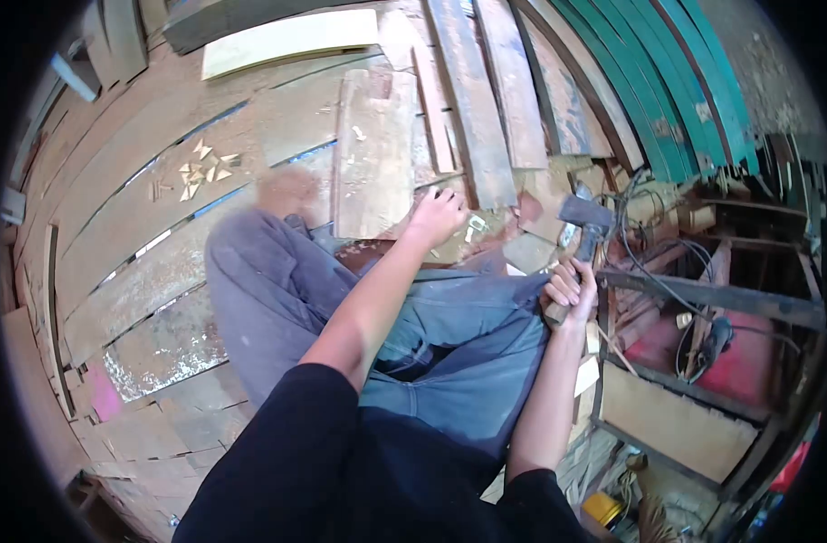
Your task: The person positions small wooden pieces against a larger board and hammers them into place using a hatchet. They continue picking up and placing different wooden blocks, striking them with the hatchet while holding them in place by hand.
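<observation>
My right hand (571, 291) is wrapped round the wooden handle of a hammer (587, 217), its dark metal head raised above the fist. My left hand (439, 215) is over the lower right corner of a wide, worn board (375, 154), its fingers curled. Whether anything small is between those fingers is too small to tell. A small whitish metallic piece (475, 226) lies just right of that hand. Long dark timber (475, 118) stretches away beyond it. My crossed legs in blue trousers are below both hands.
Small wooden wedges (205, 169) are piled on the plank floor at the left. A pale plank (291, 41) lies at the top, green slats (649, 90) at the upper right. Cables, a dark frame (712, 294) and a yellow object (603, 509) are at the right.
</observation>
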`<state>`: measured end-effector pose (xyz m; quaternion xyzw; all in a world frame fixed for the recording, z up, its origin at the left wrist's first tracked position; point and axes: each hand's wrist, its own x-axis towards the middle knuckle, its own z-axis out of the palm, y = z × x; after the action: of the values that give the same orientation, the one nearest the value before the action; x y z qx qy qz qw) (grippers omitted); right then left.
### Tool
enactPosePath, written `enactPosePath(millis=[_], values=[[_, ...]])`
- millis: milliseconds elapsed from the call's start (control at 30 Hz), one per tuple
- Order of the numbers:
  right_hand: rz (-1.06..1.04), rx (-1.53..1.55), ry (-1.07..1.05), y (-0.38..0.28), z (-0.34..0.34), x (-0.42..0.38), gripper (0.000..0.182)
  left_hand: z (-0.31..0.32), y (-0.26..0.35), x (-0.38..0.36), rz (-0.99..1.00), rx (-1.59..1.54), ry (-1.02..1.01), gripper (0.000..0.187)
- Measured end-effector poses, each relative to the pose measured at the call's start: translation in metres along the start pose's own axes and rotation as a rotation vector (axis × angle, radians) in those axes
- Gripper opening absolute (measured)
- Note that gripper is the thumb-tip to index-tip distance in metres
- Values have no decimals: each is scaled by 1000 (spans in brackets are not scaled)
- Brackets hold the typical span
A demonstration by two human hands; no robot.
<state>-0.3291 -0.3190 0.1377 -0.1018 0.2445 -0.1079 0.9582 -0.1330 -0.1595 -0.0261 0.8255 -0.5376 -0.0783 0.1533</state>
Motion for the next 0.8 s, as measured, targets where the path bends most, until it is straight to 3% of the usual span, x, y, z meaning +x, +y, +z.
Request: enactPosePath(millis=[100, 200, 333, 367, 500, 600, 700, 800], values=[[25, 6, -28, -5, -7, 3, 22, -23, 20, -28, 146, -344, 179, 17], [25, 8, -48, -4, -6, 7, 22, -34, 12, -35, 63, -340, 171, 23], [38, -1, -39, -4, -5, 8, 21, -3, -16, -20, 18, 123, 319, 40], [45, -9, -48, -6, -6, 8, 21, 3, -20, -15, -8, 99, 157, 47], [34, -18, -36, -4, -5, 7, 20, -24, -7, -7, -52, 301, -204, 39], [27, -5, -44, -3, -4, 5, 20, -48, -8, -11, -13, 96, -90, 36], [43, 8, -72, -3, -3, 3, 21, -80, -32, -18, 38, -127, 180, 38], [66, -1, -31, -5, -7, 7, 21, -120, -71, -38, 40, -90, 316, 38]])
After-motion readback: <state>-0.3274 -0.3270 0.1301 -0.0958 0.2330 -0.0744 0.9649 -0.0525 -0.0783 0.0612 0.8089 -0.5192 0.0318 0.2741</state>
